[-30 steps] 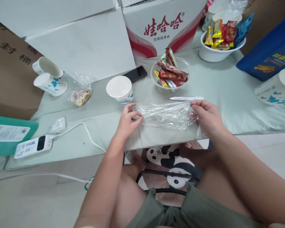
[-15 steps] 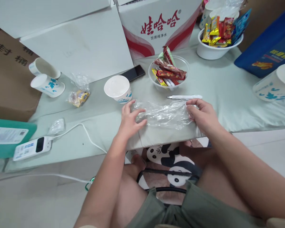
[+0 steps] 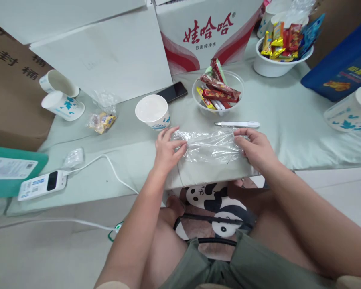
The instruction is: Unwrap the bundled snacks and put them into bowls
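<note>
A crumpled clear plastic bag (image 3: 210, 146) lies stretched sideways near the table's front edge. My left hand (image 3: 168, 150) pinches its left end between thumb and fingers. At the other end, my right hand (image 3: 255, 146) grips the plastic with thumb and forefinger. Just behind the bag lies a white utility knife (image 3: 237, 124), its tip pointing left. Beyond my left fingers stands a white paper cup (image 3: 153, 112) with a blue leaf print. A clear bowl (image 3: 218, 108) holding wrapped snack sticks sits behind the knife.
A dark phone (image 3: 172, 92) lies behind the cup. Farther left are a wrapped snack (image 3: 102, 122), a tipped paper cup (image 3: 63, 106), and a white power bank (image 3: 42, 185) with a cable. A white bowl (image 3: 269, 70) of candies stands back right. Boxes (image 3: 210, 36) line the rear.
My left fingers have closed from apart onto the bag's left end. The plastic is pulled into straighter folds between my hands. The view has shifted slightly.
</note>
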{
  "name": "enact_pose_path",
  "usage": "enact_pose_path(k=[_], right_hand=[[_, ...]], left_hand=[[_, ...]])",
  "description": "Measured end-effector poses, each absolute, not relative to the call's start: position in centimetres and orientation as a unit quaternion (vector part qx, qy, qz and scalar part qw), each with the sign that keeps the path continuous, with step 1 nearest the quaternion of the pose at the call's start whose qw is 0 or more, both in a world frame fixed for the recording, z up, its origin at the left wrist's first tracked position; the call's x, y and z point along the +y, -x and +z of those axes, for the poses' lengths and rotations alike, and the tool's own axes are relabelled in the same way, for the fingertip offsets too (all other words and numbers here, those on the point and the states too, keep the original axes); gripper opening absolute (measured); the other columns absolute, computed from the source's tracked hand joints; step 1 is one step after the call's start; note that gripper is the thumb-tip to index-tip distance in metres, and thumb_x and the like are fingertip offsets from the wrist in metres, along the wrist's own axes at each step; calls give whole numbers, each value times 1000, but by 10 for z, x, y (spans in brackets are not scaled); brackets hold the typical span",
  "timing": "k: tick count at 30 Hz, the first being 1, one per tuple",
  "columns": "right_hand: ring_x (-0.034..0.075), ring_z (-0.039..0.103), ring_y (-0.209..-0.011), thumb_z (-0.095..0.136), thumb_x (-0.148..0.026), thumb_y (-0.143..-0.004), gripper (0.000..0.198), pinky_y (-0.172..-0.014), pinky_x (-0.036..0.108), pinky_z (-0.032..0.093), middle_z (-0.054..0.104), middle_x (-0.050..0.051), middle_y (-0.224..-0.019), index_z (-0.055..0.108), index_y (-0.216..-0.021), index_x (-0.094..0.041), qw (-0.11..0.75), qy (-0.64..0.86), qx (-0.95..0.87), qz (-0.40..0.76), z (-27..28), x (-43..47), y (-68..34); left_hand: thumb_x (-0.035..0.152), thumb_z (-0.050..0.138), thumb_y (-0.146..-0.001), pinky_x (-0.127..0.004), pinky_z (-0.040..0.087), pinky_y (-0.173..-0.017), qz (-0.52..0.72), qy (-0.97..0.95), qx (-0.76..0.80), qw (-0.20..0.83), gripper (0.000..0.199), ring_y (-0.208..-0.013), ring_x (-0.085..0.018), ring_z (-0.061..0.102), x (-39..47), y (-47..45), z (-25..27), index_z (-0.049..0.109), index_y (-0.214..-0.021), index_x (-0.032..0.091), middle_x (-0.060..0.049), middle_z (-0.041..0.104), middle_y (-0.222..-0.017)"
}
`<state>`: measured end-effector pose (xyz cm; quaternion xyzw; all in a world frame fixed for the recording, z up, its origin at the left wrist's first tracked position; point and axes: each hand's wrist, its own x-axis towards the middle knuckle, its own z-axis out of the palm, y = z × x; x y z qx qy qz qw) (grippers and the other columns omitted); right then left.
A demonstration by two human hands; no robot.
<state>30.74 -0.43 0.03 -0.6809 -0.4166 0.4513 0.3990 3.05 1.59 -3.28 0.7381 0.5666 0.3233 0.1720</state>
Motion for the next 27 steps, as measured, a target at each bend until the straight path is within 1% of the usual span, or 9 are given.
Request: enact_pose_path(k=[5,9,12,14,17,19,23,25,27], right_hand=[[9,42,-40,68,-25,-69,22,-39,22,31,49,-8,-46,68,-90,-22,404,682,-412,448,1,-2,-309],[12,56,-48,67,-18,-64,22,-45,24,46,63,-4,-57,66,-85,-24,436,671,-388,458,-2,2,-312],[14,60,-52,63,-17,-64,23,-50,26,52,63,-3,-58,66,-86,-24,452,676,-349,465,-6,4,-314],[13,58,-51,62,-18,-65,21,-49,26,50,59,-4,-56,65,-85,-24,467,678,-329,463,-7,5,-315],[10,47,-46,59,-16,-61,25,-42,22,39,52,-6,-54,62,-84,-24,503,661,-339,442,-2,4,-318],[7,38,-42,57,-14,-55,27,-38,21,29,54,-6,-60,60,-81,-24,520,623,-350,469,6,2,-320],[5,37,-41,61,-17,-49,31,-35,21,28,67,-2,-80,60,-79,-23,458,493,-346,653,23,-5,-320],[8,46,-45,62,-18,-48,32,-38,22,36,70,0,-81,61,-80,-22,402,439,-345,726,29,-10,-314],[12,54,-51,64,-18,-48,33,-42,23,42,72,1,-82,62,-81,-22,357,403,-346,769,32,-13,-307]], left_hand=[[29,68,-86,-59,31,-121,392,-717,561,133,12,-140,-33,44,17,-27,-27,79,-82,28,-4,66,-133],[29,69,-82,-56,35,-118,421,-718,546,100,9,-135,-34,51,12,-27,-13,74,-75,26,-5,71,-120],[27,70,-78,-53,40,-111,403,-745,521,107,8,-120,-32,63,3,-29,-5,71,-70,26,-4,76,-98],[27,71,-75,-49,46,-100,372,-768,502,139,9,-99,-29,70,-3,-32,-3,70,-67,26,-3,76,-83],[32,70,-75,-40,51,-78,343,-768,477,255,16,-71,-22,68,-10,-33,-4,69,-60,26,-3,74,-72],[39,68,-78,-38,52,-73,380,-716,477,339,25,-67,-20,67,-10,-32,-4,69,-57,25,-4,73,-69],[58,70,-77,-37,55,-85,518,-533,470,477,37,-86,-22,70,-3,-31,0,74,-68,23,-7,75,-82],[67,77,-68,-37,56,-91,481,-486,425,593,48,-103,-25,70,-2,-37,3,78,-86,23,-10,76,-104],[66,86,-58,-37,57,-90,361,-486,363,708,61,-110,-27,70,-6,-48,5,77,-100,23,-12,75,-117]])
